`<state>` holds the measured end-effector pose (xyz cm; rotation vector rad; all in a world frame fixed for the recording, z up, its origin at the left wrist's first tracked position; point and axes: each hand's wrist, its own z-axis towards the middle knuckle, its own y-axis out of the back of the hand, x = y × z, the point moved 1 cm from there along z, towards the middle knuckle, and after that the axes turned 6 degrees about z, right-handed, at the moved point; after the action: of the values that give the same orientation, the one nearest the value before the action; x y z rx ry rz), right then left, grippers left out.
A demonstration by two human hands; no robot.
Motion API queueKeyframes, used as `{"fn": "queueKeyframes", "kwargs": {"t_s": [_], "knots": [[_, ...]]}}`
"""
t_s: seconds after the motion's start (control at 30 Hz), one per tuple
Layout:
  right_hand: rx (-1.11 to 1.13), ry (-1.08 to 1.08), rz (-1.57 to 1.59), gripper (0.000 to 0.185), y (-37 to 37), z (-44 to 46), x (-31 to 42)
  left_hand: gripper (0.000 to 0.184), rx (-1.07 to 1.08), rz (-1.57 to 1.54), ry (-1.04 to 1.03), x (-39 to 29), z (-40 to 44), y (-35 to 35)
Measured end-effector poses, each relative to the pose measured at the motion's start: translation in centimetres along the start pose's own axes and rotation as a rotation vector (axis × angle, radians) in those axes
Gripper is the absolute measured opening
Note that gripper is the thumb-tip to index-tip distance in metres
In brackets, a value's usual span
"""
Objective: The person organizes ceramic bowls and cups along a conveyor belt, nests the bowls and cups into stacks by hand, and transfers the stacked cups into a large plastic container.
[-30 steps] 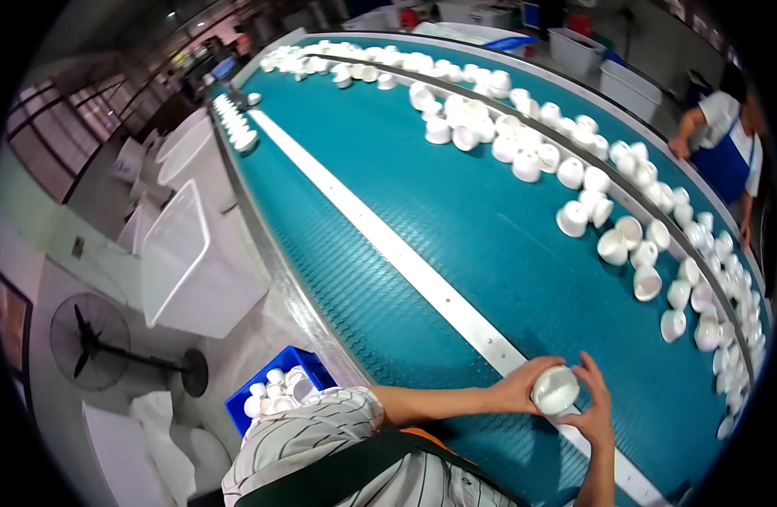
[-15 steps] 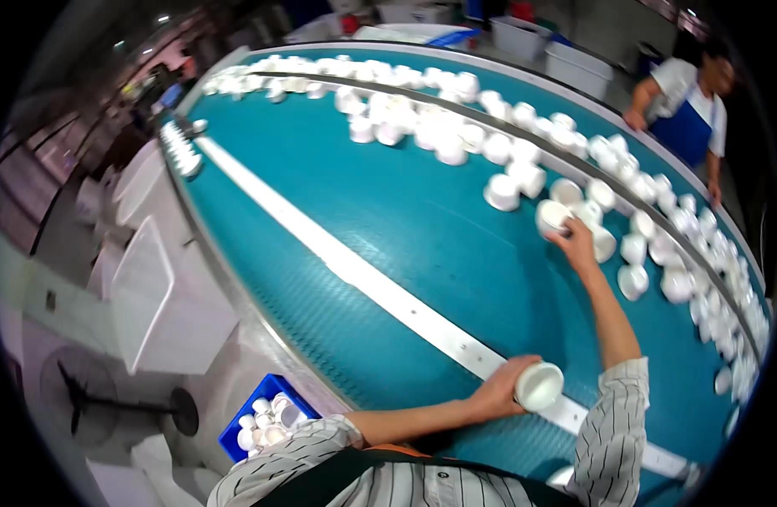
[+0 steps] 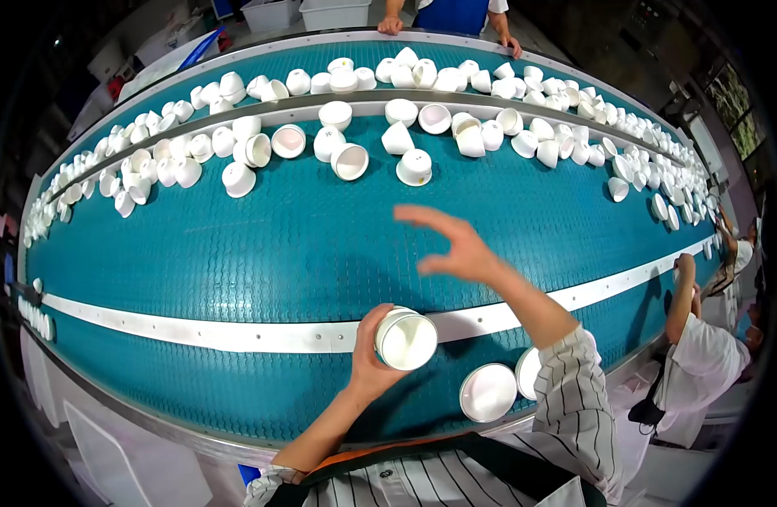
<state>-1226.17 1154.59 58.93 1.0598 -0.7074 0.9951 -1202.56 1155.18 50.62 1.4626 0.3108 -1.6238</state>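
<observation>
My left hand point(image 3: 368, 362) is wrapped round a white cup point(image 3: 408, 342), its mouth tilted toward me; a doubled rim suggests more than one cup nested together. My right hand point(image 3: 463, 247) is over the teal conveyor belt point(image 3: 236, 253), thumb and fingers apart, holding nothing. Ahead of it a white cup point(image 3: 415, 167) with a small yellowish mark lies nearest, beside another cup point(image 3: 350, 161) whose mouth faces me. Near my right sleeve a wide white cup point(image 3: 488, 393) shows its open mouth, and a second cup point(image 3: 528, 373) is partly hidden by the sleeve.
A white divider strip point(image 3: 236, 336) crosses the belt before me. Many white cups lie along a metal rail point(image 3: 304, 108) farther off. Across the belt, a person's hands point(image 3: 390, 24) rest on the edge. At right, a co-worker in a white shirt point(image 3: 701, 363) stands at the belt.
My view has swung right. My right hand, earlier gripping a cup among the others, is now empty and nearer to me. My left hand still holds its cup, now with a doubled rim.
</observation>
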Motion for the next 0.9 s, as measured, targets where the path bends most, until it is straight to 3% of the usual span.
{"fn": "queueKeyframes", "kwargs": {"t_s": [0.13,0.2,0.23,0.3,0.37,0.43,0.47,0.5,0.53,0.57,0.67,0.77,0.8,0.87,0.9], "knots": [[-0.394,-0.195,-0.568,0.062,3.1,10.7,-14.4,0.098,0.003,0.031,-0.018,-0.6,0.3,-2.2],[-0.379,-0.345,-0.675,0.063,3.6,15.0,-20.4,0.105,-0.012,0.173,-0.129,-2.4,1.2,-2.7],[-0.456,-0.364,-0.558,0.051,3.2,16.2,-23.5,0.105,-0.039,0.23,-0.198,-3.3,1.7,-3.0],[-0.54,-0.367,-0.336,0.038,3.7,16.6,-22.2,0.103,0.069,0.192,-0.134,-4.0,2.1,-4.2],[-0.541,-0.141,-0.072,0.035,4.5,14.3,-17.1,0.091,0.106,0.035,0.079,-4.7,2.1,-5.3],[-0.413,0.07,0.063,0.033,5.2,8.5,-9.0,0.088,0.022,0.033,0.027,-5.6,2.5,-6.6],[-0.275,0.038,-0.039,0.028,6.2,4.7,-5.4,0.089,0.012,0.022,0.042,-5.9,2.6,-7.3],[-0.287,0.274,-0.045,0.025,6.4,0.9,-2.8,0.089,0.001,0.012,0.054,-6.1,2.8,-8.1],[-0.171,0.546,-0.209,0.024,7.2,-2.2,-1.2,0.089,-0.017,0.032,0.01,-6.2,3.1,-8.8],[-0.013,0.658,-0.259,0.023,8.0,-4.8,1.2,0.089,-0.021,0.01,0.045,-6.4,3.0,-9.4],[0.266,0.752,-0.301,0.03,8.3,-10.4,2.7,0.088,-0.028,-0.015,0.064,-6.2,3.0,-11.9],[0.08,0.598,-0.146,0.034,11.6,-10.3,1.6,0.089,-0.072,-0.087,-0.069,-6.5,3.1,-14.0],[-0.094,0.489,-0.19,0.04,13.0,-9.7,-0.9,0.09,-0.045,-0.097,-0.056,-6.9,3.4,-14.3],[-0.475,0.036,-0.015,0.039,15.2,-5.8,-6.1,0.092,-0.018,-0.094,-0.017,-7.8,3.8,-15.0],[-0.595,-0.01,-0.078,0.042,16.5,-3.3,-11.3,0.093,-0.009,-0.091,0.01,-8.3,4.0,-15.6]]}}
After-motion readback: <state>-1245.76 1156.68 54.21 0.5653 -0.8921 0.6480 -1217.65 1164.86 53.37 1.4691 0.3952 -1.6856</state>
